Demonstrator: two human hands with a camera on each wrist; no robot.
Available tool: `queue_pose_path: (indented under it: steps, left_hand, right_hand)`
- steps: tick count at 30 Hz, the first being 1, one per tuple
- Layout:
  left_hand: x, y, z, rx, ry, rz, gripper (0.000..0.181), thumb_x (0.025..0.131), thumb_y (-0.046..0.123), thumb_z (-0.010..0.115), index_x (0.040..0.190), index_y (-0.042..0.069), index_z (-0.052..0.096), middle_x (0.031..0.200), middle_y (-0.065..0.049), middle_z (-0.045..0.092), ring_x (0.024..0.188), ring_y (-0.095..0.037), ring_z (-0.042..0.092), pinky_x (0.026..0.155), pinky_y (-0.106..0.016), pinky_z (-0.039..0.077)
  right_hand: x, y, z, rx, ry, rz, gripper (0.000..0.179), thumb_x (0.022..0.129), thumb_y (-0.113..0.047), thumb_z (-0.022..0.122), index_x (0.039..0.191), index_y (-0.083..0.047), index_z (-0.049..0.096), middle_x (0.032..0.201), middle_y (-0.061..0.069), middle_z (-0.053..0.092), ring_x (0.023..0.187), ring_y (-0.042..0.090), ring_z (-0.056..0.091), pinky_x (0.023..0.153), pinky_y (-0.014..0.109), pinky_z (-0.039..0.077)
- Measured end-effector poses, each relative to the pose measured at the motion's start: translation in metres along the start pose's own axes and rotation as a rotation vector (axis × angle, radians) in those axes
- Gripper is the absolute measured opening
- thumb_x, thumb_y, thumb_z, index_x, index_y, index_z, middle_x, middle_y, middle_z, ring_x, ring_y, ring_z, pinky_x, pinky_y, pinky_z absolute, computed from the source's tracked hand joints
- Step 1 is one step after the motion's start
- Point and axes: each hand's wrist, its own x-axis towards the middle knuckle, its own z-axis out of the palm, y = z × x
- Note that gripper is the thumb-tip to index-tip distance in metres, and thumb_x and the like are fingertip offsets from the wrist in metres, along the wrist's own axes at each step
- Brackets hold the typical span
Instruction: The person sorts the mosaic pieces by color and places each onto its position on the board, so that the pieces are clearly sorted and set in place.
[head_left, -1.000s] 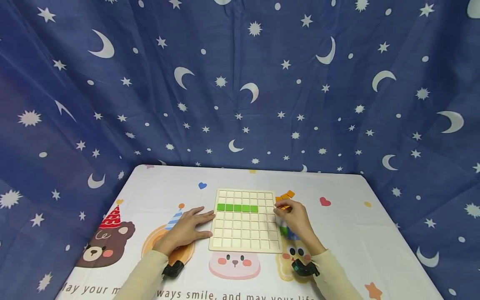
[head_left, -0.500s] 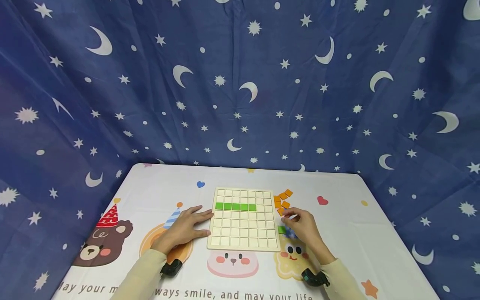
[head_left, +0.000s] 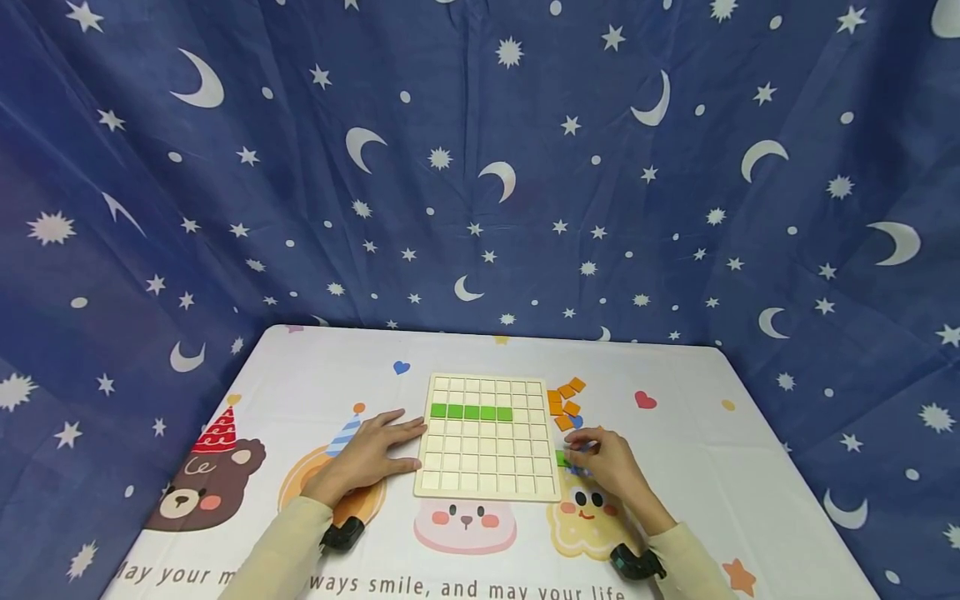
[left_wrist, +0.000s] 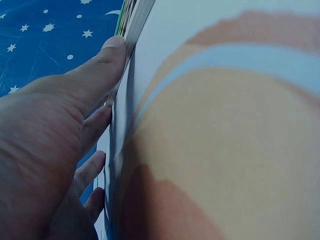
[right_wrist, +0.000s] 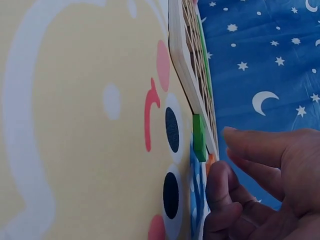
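A pale wooden grid board (head_left: pixel 480 458) lies on the table, with a row of green square tiles (head_left: pixel 472 412) set in its third row from the top. My left hand (head_left: pixel 372 454) rests at the board's left edge, fingers spread; in the left wrist view the thumb (left_wrist: pixel 107 65) touches the board's side. Beside the lower right edge, my right hand (head_left: pixel 609 460) hovers around a loose green tile (right_wrist: pixel 199 137), partly covered in the head view. The thumb and forefinger stand apart, with no tile between them, and the other fingers are bent.
Several loose orange tiles (head_left: pixel 564 422) lie scattered past the board's upper right edge. A printed white cloth (head_left: pixel 675 467) with cartoon figures covers the table. Behind it hangs a blue star-and-moon curtain (head_left: pixel 420 233).
My right hand has moved from the orange tiles at the board's right edge down to the loose green tile, uncovering the orange ones. My left hand keeps its place at the board.
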Motion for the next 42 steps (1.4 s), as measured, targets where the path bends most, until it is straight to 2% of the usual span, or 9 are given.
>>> queue_pose_path:
  steps: [14, 24, 33, 42]
  left_hand:
    - [0.001, -0.002, 0.000, -0.002, 0.000, -0.014, 0.067, 0.084, 0.050, 0.072, 0.143, 0.024, 0.054, 0.152, 0.009, 0.047, 0.148, -0.033, 0.029, 0.112, -0.063, 0.029]
    - [0.000, -0.002, -0.001, -0.008, 0.005, -0.012, 0.067, 0.084, 0.051, 0.072, 0.143, 0.025, 0.054, 0.152, 0.009, 0.046, 0.148, -0.033, 0.028, 0.112, -0.063, 0.030]
    - [0.000, 0.000, 0.000, -0.009, -0.009, -0.021, 0.066, 0.084, 0.049, 0.072, 0.143, 0.025, 0.053, 0.152, 0.008, 0.047, 0.148, -0.033, 0.029, 0.112, -0.063, 0.030]
    - [0.000, 0.001, 0.000, -0.015, -0.009, -0.018, 0.066, 0.085, 0.047, 0.073, 0.143, 0.025, 0.054, 0.152, 0.007, 0.047, 0.147, -0.034, 0.029, 0.112, -0.064, 0.029]
  right_hand:
    - [0.002, 0.003, 0.000, -0.043, -0.027, -0.025, 0.022, 0.078, -0.005, 0.080, 0.099, -0.011, 0.077, 0.092, 0.004, 0.066, 0.076, 0.015, 0.052, 0.064, 0.021, 0.044]
    - [0.004, 0.001, 0.000, -0.049, -0.046, -0.012, 0.014, 0.079, -0.006, 0.079, 0.092, -0.011, 0.077, 0.096, 0.004, 0.065, 0.076, 0.016, 0.050, 0.063, 0.022, 0.043]
    - [0.002, 0.005, 0.001, -0.018, -0.053, 0.017, 0.014, 0.079, -0.005, 0.079, 0.089, -0.010, 0.071, 0.077, 0.002, 0.061, 0.067, 0.015, 0.049, 0.056, 0.021, 0.040]
    - [0.003, 0.011, 0.003, 0.028, -0.061, 0.019, 0.016, 0.079, -0.005, 0.079, 0.087, -0.013, 0.067, 0.077, 0.000, 0.061, 0.066, 0.013, 0.050, 0.056, 0.021, 0.040]
